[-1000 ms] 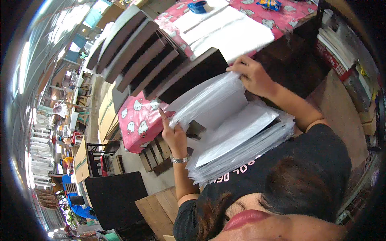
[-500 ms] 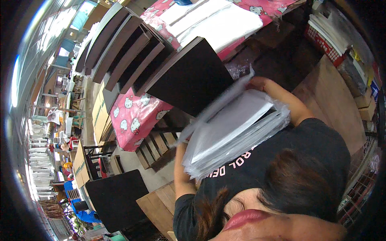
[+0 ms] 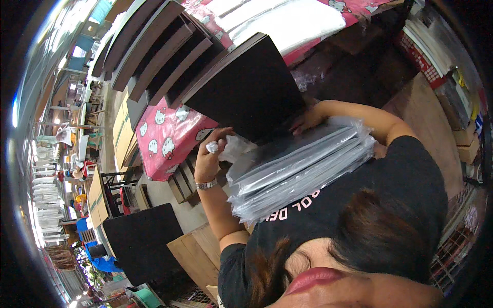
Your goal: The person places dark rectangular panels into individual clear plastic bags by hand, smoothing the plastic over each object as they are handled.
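A thick stack of flat packs in clear plastic (image 3: 303, 169) lies tilted against my chest, over my black shirt. My left hand (image 3: 209, 156), with a metal watch on its wrist, grips a crumpled end of the plastic wrap (image 3: 233, 148) at the stack's left corner. My right hand (image 3: 307, 121) lies on the far upper edge of the stack, with its fingers curled over that edge. Just beyond both hands stands a large dark board (image 3: 246, 90).
Several dark boards (image 3: 154, 61) lean in a row at the upper left. A table with a pink cartoon-cat cloth (image 3: 164, 138) stands below them, and white sheets (image 3: 292, 23) lie on another table. A black panel (image 3: 138, 241) and wooden boxes (image 3: 197, 254) sit lower left; stacked goods (image 3: 431, 56) are on the right.
My right hand had lifted and fanned the top packs; now the stack is closed flat against my chest. My left hand has shifted to the stack's left corner.
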`<move>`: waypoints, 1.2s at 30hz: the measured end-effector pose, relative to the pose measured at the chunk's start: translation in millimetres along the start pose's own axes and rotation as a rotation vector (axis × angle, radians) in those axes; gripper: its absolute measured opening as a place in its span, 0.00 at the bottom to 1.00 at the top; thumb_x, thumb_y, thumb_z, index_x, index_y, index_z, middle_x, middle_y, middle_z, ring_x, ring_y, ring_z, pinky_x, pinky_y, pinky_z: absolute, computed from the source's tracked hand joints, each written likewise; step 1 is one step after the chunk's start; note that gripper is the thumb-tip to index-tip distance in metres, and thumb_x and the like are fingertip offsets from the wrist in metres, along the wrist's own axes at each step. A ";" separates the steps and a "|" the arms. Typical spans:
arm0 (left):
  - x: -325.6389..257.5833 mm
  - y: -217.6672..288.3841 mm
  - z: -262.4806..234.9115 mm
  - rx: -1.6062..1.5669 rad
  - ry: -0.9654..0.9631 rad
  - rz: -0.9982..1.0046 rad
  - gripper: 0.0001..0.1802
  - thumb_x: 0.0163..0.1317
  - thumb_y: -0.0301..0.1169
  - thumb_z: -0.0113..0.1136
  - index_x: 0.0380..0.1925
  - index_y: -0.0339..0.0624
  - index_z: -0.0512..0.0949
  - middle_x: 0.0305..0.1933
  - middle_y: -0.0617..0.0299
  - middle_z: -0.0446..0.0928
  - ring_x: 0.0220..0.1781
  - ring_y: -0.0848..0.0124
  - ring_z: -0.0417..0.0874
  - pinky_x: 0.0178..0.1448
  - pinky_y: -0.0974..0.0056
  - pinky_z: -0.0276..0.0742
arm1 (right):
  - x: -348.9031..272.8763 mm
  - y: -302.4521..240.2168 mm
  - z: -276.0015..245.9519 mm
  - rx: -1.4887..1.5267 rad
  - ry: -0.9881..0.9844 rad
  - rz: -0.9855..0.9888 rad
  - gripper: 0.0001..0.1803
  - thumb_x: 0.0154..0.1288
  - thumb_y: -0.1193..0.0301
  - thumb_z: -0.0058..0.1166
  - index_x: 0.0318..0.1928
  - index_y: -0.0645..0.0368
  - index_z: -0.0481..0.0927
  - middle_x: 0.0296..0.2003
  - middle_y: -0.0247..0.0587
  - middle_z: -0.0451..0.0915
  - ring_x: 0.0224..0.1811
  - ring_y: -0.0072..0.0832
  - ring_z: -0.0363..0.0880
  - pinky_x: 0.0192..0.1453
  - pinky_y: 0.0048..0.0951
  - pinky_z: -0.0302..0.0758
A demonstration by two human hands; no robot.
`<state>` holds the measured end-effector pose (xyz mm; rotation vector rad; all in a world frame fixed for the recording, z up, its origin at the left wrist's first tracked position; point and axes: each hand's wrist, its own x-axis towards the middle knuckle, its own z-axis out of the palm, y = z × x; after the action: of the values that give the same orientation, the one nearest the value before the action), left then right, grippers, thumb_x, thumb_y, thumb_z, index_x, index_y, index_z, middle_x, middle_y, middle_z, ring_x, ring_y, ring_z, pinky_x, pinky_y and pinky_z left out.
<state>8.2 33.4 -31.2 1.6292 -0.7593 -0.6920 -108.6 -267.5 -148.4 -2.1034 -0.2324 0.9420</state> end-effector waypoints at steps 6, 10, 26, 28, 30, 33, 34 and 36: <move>36.7 59.7 40.8 -0.325 -0.106 0.347 0.20 0.45 0.25 0.61 0.43 0.34 0.76 0.54 0.51 0.70 0.54 0.64 0.71 0.56 0.65 0.64 | 3.2 -113.6 -55.4 0.226 0.504 -0.864 0.41 0.53 0.61 0.64 0.64 0.56 0.58 0.57 0.51 0.67 0.62 0.38 0.64 0.66 0.37 0.58; 47.9 83.9 48.0 -0.654 -0.006 0.492 0.31 0.37 0.14 0.58 0.49 0.37 0.72 0.61 0.45 0.66 0.64 0.55 0.66 0.68 0.55 0.58 | -33.9 -152.7 -83.2 0.394 0.623 -0.771 0.29 0.54 0.73 0.62 0.58 0.58 0.68 0.35 0.37 0.78 0.40 0.23 0.75 0.46 0.26 0.71; 61.6 84.2 57.8 -0.547 0.452 0.251 0.08 0.51 0.22 0.65 0.31 0.35 0.77 0.31 0.62 0.80 0.30 0.76 0.79 0.35 0.72 0.74 | -29.4 -160.5 -93.3 0.683 0.819 -0.789 0.08 0.56 0.69 0.62 0.29 0.60 0.79 0.24 0.28 0.76 0.30 0.13 0.70 0.38 0.18 0.68; 63.3 77.2 52.6 -0.470 0.434 0.314 0.09 0.51 0.21 0.64 0.33 0.35 0.76 0.34 0.61 0.79 0.32 0.76 0.79 0.35 0.73 0.74 | -29.6 -160.0 -95.2 0.643 0.892 -0.761 0.07 0.56 0.70 0.61 0.30 0.61 0.79 0.25 0.29 0.76 0.30 0.14 0.71 0.38 0.18 0.69; 64.3 76.6 55.3 -0.436 0.480 0.321 0.09 0.52 0.21 0.63 0.34 0.36 0.76 0.35 0.61 0.79 0.33 0.77 0.78 0.35 0.74 0.73 | -28.9 -159.6 -94.3 0.551 1.025 -0.735 0.06 0.57 0.71 0.61 0.31 0.61 0.80 0.26 0.30 0.77 0.30 0.15 0.72 0.38 0.18 0.69; 66.9 73.3 62.7 -0.472 0.469 0.331 0.09 0.53 0.22 0.62 0.36 0.37 0.75 0.36 0.62 0.78 0.34 0.78 0.77 0.35 0.74 0.72 | -20.8 -165.1 -103.2 0.429 1.222 -1.034 0.05 0.59 0.73 0.58 0.32 0.62 0.80 0.24 0.30 0.77 0.28 0.16 0.72 0.36 0.19 0.70; 68.2 72.1 65.4 -0.500 0.454 0.334 0.09 0.54 0.22 0.62 0.36 0.38 0.75 0.35 0.63 0.78 0.34 0.79 0.76 0.35 0.74 0.71 | -21.0 -167.2 -101.0 0.573 1.137 -1.036 0.04 0.59 0.74 0.57 0.32 0.62 0.80 0.23 0.29 0.76 0.27 0.15 0.71 0.34 0.18 0.69; 66.6 69.9 64.2 -0.485 0.428 0.287 0.10 0.54 0.24 0.62 0.37 0.38 0.74 0.33 0.63 0.77 0.33 0.77 0.77 0.35 0.73 0.72 | -26.5 -175.2 -92.1 0.855 0.954 -1.033 0.04 0.60 0.74 0.57 0.32 0.62 0.80 0.22 0.28 0.75 0.25 0.14 0.69 0.30 0.17 0.67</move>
<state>-8.6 -67.3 23.8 1.1374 -0.4520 -0.2727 -37.9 -218.7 31.8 -1.1345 -0.2853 -0.5353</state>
